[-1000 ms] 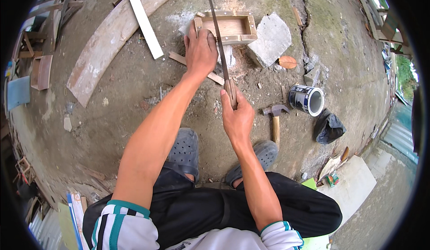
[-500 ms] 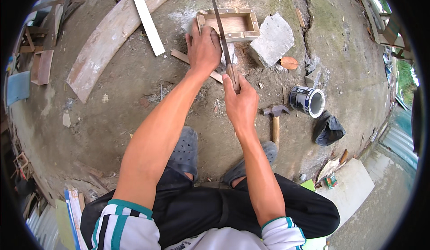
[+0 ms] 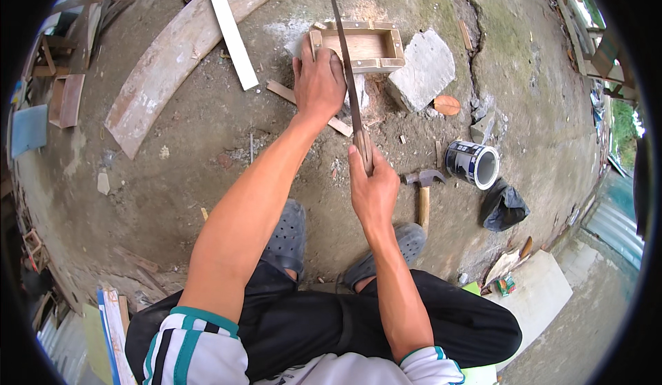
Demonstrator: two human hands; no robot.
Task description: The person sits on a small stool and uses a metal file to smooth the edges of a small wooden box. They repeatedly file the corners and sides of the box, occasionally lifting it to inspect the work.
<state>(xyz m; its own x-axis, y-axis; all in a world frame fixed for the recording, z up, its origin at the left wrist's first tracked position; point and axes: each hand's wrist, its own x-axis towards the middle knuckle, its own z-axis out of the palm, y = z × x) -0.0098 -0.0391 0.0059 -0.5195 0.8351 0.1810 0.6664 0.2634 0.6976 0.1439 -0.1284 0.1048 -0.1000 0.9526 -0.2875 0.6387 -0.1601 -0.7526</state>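
Observation:
A thin handsaw (image 3: 355, 102) with a wooden handle is in my right hand (image 3: 374, 193), its fingers wrapped round the handle. Its dark blade points away from me and crosses the front left part of a small rectangular wooden box (image 3: 381, 63). My left hand (image 3: 320, 85) is closed on the box's left end, close beside the blade. Part of that end is hidden under my fingers. The box looks raised on pale blocks, with light sawdust on the ground around it.
A rough concrete lump (image 3: 427, 71) lies right of the box. Nearer are a claw hammer (image 3: 424, 202), a paint can (image 3: 472, 165) and a black plastic bag (image 3: 505, 205). A white strip (image 3: 232, 33) rests across a curved board (image 3: 158, 74) at the left.
My right hand has drawn the saw back toward me, so more of its tip end shows. My left hand stays on the box.

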